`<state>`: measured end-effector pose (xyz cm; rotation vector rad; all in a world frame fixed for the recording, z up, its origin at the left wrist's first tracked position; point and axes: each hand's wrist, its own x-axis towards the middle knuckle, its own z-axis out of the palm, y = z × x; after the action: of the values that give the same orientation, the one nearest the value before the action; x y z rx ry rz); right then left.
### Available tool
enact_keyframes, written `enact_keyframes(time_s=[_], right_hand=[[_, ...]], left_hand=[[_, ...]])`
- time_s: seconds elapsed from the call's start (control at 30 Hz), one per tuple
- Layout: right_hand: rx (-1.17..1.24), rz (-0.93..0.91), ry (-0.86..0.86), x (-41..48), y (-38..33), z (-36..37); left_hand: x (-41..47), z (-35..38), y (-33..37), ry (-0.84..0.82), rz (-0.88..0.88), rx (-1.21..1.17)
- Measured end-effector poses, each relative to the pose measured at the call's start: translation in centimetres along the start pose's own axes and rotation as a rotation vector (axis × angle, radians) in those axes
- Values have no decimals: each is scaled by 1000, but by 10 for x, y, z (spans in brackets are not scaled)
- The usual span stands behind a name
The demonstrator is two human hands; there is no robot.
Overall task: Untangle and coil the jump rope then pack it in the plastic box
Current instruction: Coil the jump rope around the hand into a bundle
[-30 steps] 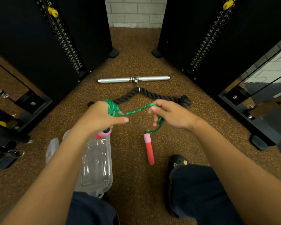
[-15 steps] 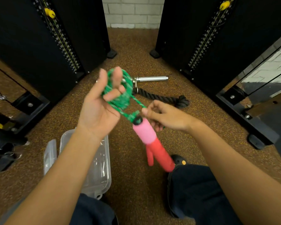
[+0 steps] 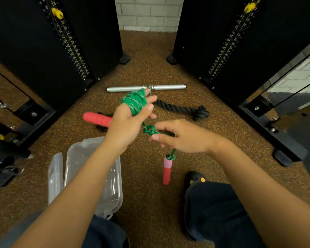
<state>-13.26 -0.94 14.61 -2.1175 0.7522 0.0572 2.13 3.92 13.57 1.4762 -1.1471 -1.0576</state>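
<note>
The green jump rope (image 3: 134, 102) is wound in a coil around the fingers of my left hand (image 3: 128, 122), which is raised above the floor. One red handle (image 3: 97, 119) sticks out to the left behind that hand. A short stretch of rope runs down to my right hand (image 3: 179, 136), which pinches it at a small knot (image 3: 149, 130). Below my right hand the other handle (image 3: 167, 170), pink on top and red below, hangs free. The clear plastic box (image 3: 113, 190) stands open on the floor under my left forearm, its lid (image 3: 55, 174) lying beside it on the left.
A steel bar attachment (image 3: 166, 87) and a black knotted rope (image 3: 186, 110) lie on the speckled brown floor ahead. Black weight-stack machines (image 3: 61, 51) flank both sides, with frame feet (image 3: 283, 158) at the right. My shoe (image 3: 195, 179) and trouser leg are at the lower right.
My left hand turned and shifted right with more rope wound on it; its red handle now points left. My right hand slid along the rope, and the other handle dropped to hang below it.
</note>
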Motion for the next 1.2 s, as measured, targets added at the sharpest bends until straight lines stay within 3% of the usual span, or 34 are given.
enact_keyframes(time_s=[0.1, 0.27, 0.43, 0.67, 0.83, 0.97, 1.03, 1.2], right_hand=[[61, -21, 10, -4, -1, -6], [166, -3, 67, -10, 7, -18], [360, 18, 177, -10, 10, -18], [397, 99, 312, 2, 11, -9], [228, 186, 354, 5, 13, -3], [361, 189, 295, 10, 13, 2], [425, 171, 270, 10, 12, 2], [290, 140, 304, 8, 12, 1]], left_hand=[[-1, 0, -2, -174, -2, 154], [-2, -11, 3, -283, -64, 33], [0, -11, -1, -162, 4, 214], [-5, -5, 4, -45, 157, 554], [-3, -10, 3, -21, 92, 258], [-3, 0, 4, 34, -41, -235], [-1, 1, 2, 52, -43, -291], [-3, -7, 3, -83, 128, 254]])
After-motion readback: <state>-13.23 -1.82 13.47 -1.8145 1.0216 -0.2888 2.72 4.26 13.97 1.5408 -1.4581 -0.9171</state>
